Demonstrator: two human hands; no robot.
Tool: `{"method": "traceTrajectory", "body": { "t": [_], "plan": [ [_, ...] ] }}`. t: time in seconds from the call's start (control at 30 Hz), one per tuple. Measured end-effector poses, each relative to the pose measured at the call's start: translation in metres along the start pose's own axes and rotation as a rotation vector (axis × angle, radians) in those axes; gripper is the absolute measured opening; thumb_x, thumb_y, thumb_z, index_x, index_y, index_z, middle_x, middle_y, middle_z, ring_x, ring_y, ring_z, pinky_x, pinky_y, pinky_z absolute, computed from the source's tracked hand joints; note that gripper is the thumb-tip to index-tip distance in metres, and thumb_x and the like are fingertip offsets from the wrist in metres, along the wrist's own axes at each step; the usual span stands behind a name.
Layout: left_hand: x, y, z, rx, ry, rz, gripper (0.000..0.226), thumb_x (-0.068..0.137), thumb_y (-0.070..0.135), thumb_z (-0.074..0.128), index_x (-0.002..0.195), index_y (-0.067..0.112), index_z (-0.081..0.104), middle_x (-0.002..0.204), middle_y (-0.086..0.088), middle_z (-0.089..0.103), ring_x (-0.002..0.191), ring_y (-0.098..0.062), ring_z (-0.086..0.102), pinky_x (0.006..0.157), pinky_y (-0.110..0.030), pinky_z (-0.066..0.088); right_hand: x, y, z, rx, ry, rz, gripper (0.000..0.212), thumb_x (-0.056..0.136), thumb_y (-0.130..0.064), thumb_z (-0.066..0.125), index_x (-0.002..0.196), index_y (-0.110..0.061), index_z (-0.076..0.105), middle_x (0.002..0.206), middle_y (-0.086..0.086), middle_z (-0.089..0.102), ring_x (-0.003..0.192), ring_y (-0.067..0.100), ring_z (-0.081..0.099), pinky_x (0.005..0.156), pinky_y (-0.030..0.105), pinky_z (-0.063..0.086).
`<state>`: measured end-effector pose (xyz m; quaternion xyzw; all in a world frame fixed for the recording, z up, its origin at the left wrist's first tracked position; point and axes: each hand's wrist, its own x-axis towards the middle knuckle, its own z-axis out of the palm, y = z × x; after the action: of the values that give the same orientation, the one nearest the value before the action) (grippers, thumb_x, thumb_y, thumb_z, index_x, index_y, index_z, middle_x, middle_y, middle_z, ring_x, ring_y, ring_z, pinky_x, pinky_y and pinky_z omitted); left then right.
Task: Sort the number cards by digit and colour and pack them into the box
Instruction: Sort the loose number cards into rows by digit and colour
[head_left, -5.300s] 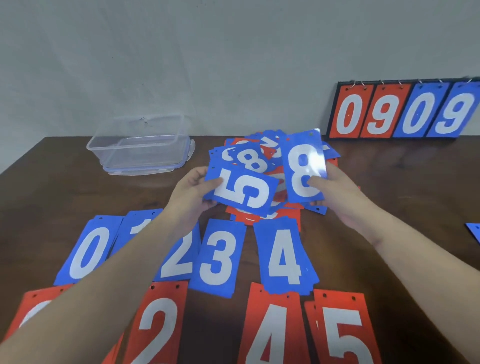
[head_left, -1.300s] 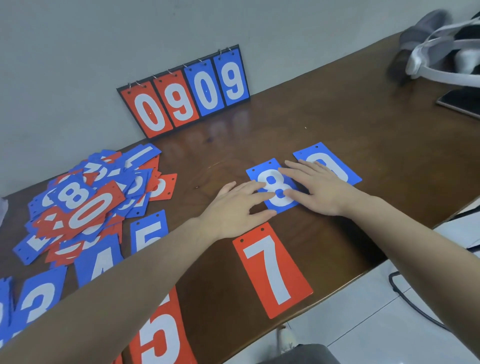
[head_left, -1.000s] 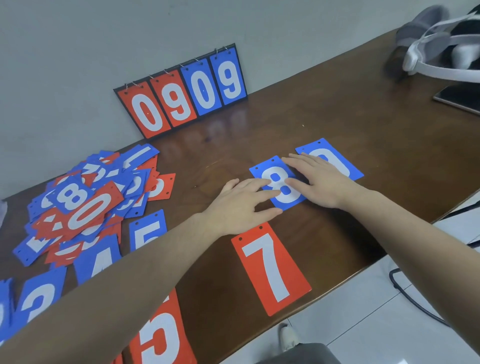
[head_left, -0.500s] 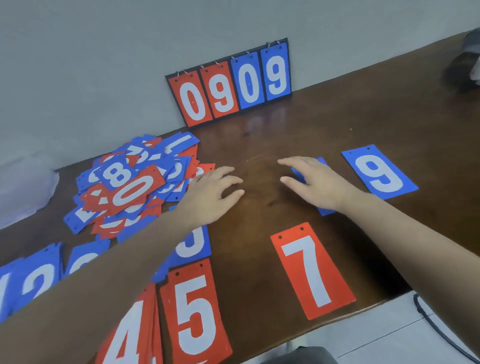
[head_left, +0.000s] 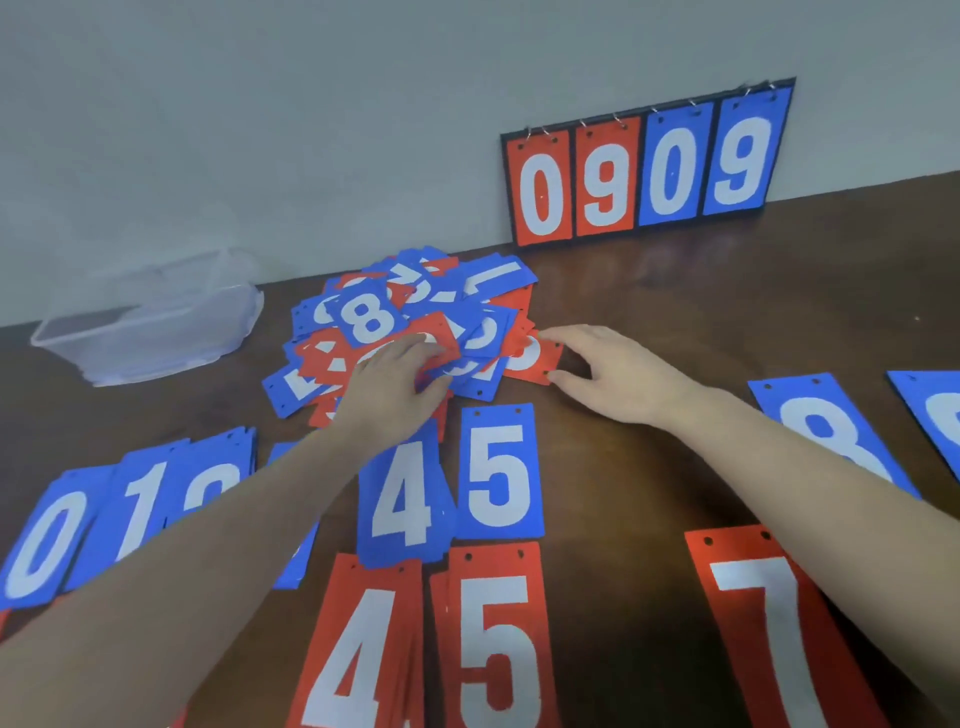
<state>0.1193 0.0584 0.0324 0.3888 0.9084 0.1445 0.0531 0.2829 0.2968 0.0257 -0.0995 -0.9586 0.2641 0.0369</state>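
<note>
where heaped, cards (head_left: 410, 332) red, blue, white-numbered.

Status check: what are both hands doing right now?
Left hand on mixed pile. Right hand touching red card. Box waiting, nothing blocking.

Red and blue cards (head_left: 410, 332), white digits

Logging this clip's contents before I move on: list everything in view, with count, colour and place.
card pile: one, mixed red and blue, table centre back
blue stacks: 0, 1, 2, 4, 5 in a row, 8 at right; a stack hidden under the left arm
red stacks: 4, 5, 7 along the near edge
box: one, clear, back left
scoreboard: one, reads 0909, against wall
table: brown
left hand: on pile
right hand: at a red card on the pile's right edge
</note>
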Motion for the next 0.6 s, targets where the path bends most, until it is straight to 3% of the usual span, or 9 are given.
{"method": "traceTrajectory", "body": {
  "t": [0.17, 0.27, 0.37, 0.5, 0.6],
  "plan": [
    [0.016, -0.024, -0.008, 0.015, -0.005, -0.142, 0.056, 0.098, 0.049, 0.054, 0.149, 0.030, 0.040, 0.162, 0.002, 0.031, 0.148, -0.021, 0.030, 0.119, -0.047, 0.031, 0.044, -0.018, 0.012, -0.040, -0.049, -0.043, 0.057, 0.100, -0.044, 0.055, 0.154, -0.034, 0.036, 0.159, -0.007, 0.040, 0.146, 0.014, 0.034, 0.118, 0.038, 0.036],
    [0.023, -0.034, -0.009, 0.048, -0.066, -0.145, 0.067, 0.094, 0.059, 0.056, 0.152, 0.034, 0.033, 0.165, 0.003, 0.023, 0.151, -0.022, 0.024, 0.118, -0.048, 0.026, 0.065, -0.024, 0.020, -0.147, -0.089, -0.090, 0.059, 0.103, -0.050, 0.046, 0.157, -0.033, 0.030, 0.163, -0.011, 0.030, 0.153, 0.013, 0.021, 0.124, 0.038, 0.021],
    [0.028, -0.042, -0.009, 0.048, -0.087, -0.155, 0.071, 0.091, 0.064, 0.057, 0.152, 0.037, 0.032, 0.164, 0.004, 0.026, 0.150, -0.021, 0.026, 0.119, -0.048, 0.026, 0.075, -0.018, 0.023, -0.289, -0.184, -0.105, 0.056, 0.104, -0.058, 0.031, 0.157, -0.040, 0.026, 0.164, -0.019, 0.024, 0.155, 0.012, 0.010, 0.125, 0.044, 0.004],
    [0.033, -0.046, -0.008, 0.065, -0.086, -0.136, 0.072, 0.090, 0.066, 0.057, 0.151, 0.036, 0.035, 0.163, 0.006, 0.026, 0.151, -0.019, 0.022, 0.120, -0.048, 0.020, 0.070, 0.004, 0.013, -0.350, -0.140, -0.084, 0.055, 0.103, -0.061, 0.026, 0.154, -0.043, 0.033, 0.161, -0.022, 0.028, 0.155, 0.012, 0.013, 0.125, 0.046, -0.002],
    [0.035, -0.047, -0.007, 0.065, -0.085, -0.114, 0.068, 0.091, 0.064, 0.057, 0.150, 0.035, 0.039, 0.162, 0.007, 0.029, 0.150, -0.018, 0.023, 0.121, -0.049, 0.018, 0.063, 0.021, 0.003, -0.344, -0.082, -0.002, 0.051, 0.102, -0.060, 0.033, 0.148, -0.041, 0.044, 0.157, -0.021, 0.038, 0.151, 0.011, 0.024, 0.125, 0.048, 0.005]
  ]
}}
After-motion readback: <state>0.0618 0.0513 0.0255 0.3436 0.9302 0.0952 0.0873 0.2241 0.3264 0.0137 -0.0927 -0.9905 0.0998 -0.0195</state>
